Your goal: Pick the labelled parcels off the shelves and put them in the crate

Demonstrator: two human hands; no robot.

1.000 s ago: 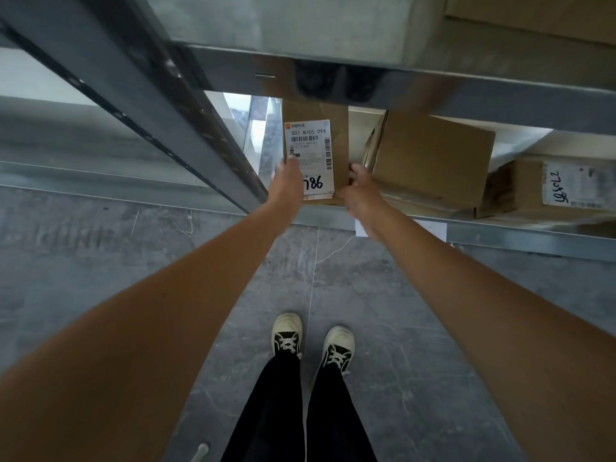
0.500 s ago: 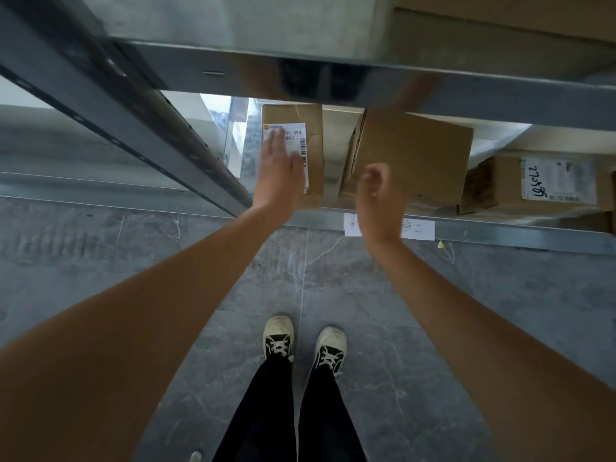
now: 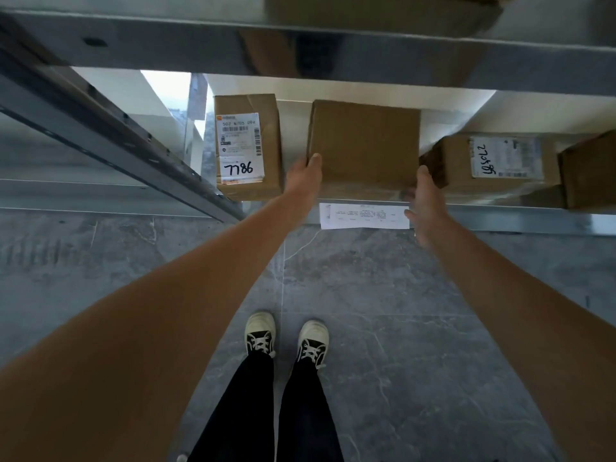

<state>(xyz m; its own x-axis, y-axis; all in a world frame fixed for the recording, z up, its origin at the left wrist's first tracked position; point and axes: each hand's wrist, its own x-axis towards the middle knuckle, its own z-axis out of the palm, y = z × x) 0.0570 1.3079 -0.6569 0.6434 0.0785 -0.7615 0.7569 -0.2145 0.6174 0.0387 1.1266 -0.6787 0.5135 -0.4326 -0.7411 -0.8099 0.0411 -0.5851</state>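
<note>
1. Head view, hands: the left hand [image 3: 305,181] is reaching to the near left corner of a plain brown box [image 3: 365,145], its thumb lying against the box's left edge; the remaining fingers are hidden, so whether it is gripping cannot be told. The right hand [image 3: 426,201] is spreading its relaxed fingers at the box's near right corner, holding nothing; whether it is touching the cardboard cannot be told.
2. Head view, parcels: the plain box is sitting on the lower shelf [image 3: 500,218], between two labelled parcels. The left parcel [image 3: 248,148] is standing just beside it, its white label reading 7786. The right parcel [image 3: 493,161] is lying near the box's right side, its label bearing handwritten figures too skewed to read. A further box [image 3: 590,175] is showing at the right edge.
3. Head view, surroundings: a white paper slip [image 3: 363,215] is hanging on the shelf's front rail, below the plain box. The person's shoes [image 3: 286,338] are standing on the grey tiled floor [image 3: 400,311]. An upper shelf [image 3: 233,45] is crossing the top.
</note>
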